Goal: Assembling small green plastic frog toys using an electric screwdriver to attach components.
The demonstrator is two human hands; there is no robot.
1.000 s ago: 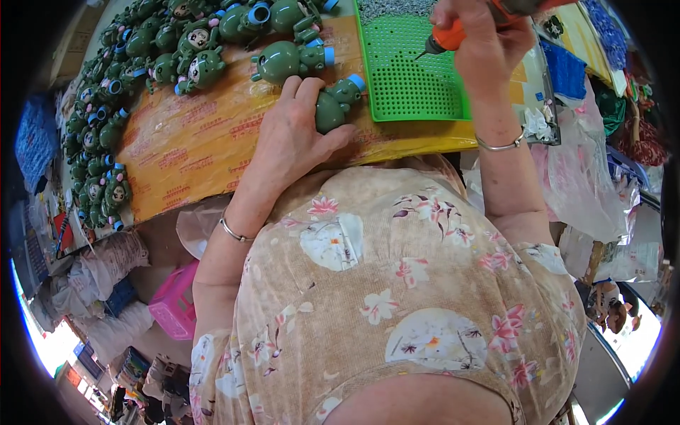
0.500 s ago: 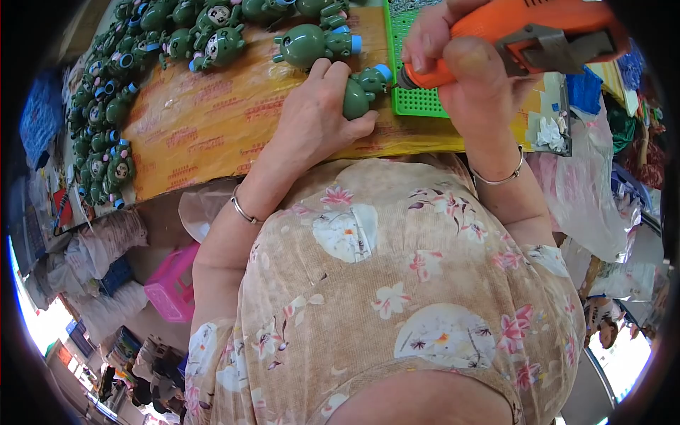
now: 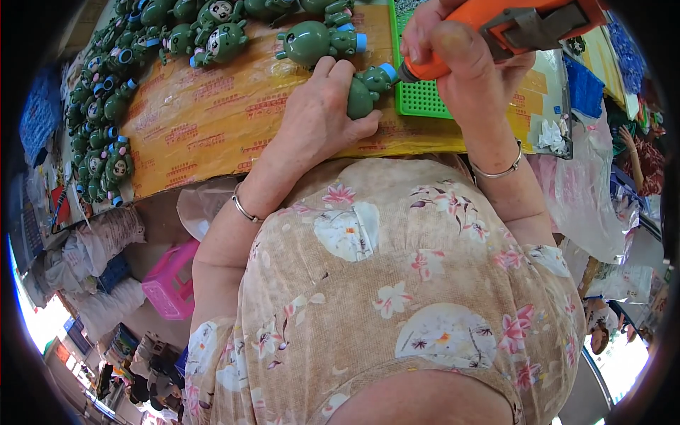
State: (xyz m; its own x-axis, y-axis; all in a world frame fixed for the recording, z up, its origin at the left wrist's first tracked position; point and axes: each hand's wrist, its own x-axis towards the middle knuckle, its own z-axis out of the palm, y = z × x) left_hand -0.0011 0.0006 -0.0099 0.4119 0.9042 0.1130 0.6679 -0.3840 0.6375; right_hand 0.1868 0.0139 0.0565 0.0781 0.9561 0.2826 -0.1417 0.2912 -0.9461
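Observation:
My left hand [image 3: 317, 106] is closed around a dark green plastic toy figure [image 3: 363, 97] with a light blue end, pressing it on the tabletop. In my right hand [image 3: 471, 74] is an orange electric screwdriver [image 3: 489, 21], gripped near its front. Its dark nose points left and down at the toy, close to the blue end; whether the bit touches the toy I cannot tell. Another green toy figure [image 3: 309, 44] with a blue end lies just beyond my left hand.
Several similar green toys [image 3: 225, 44] crowd the far and left sides of the table. Yellow-brown tape covers the tabletop [image 3: 205, 120]. A bright green perforated tray [image 3: 423, 99] holding small metal-looking pieces sits under the screwdriver. Crumpled white scraps [image 3: 551, 136] lie at the right corner.
The screwdriver has tilted, its rear end swinging away from me. My left hand and the toy have shifted slightly right.

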